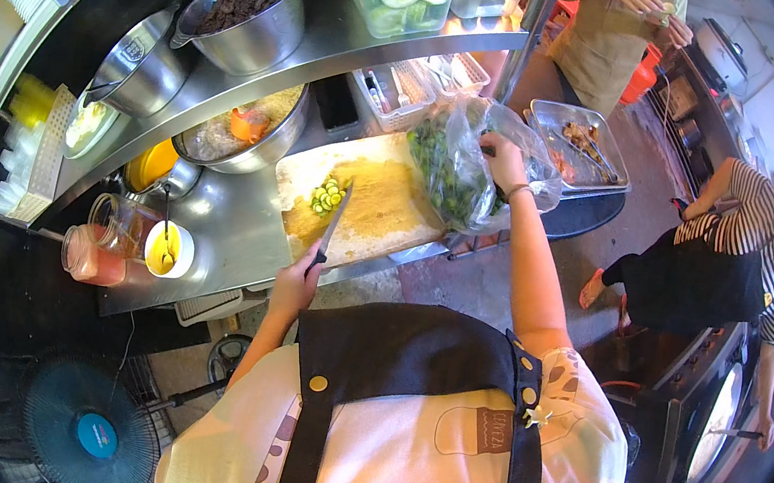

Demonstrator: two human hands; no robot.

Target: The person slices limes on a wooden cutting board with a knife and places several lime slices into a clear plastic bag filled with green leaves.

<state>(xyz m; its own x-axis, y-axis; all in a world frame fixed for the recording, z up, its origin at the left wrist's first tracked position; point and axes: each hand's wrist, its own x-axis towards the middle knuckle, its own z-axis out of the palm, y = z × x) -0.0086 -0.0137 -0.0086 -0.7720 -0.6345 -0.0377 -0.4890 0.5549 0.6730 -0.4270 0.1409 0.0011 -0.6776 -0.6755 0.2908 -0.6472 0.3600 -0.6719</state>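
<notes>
My left hand grips the black handle of a kitchen knife. Its blade points away from me over a worn, yellow-stained cutting board. Just left of the blade lies a small heap of green-rimmed yellow slices. My right hand reaches into the mouth of a clear plastic bag at the board's right end. Dark green produce fills the bag. Something dark shows at my right fingertips; whether I hold it is unclear.
Left stand a white cup of yellow sauce, jars and a large steel bowl. Overhead, a steel shelf holds pots and a cucumber tub. Right are a metal tray and two people.
</notes>
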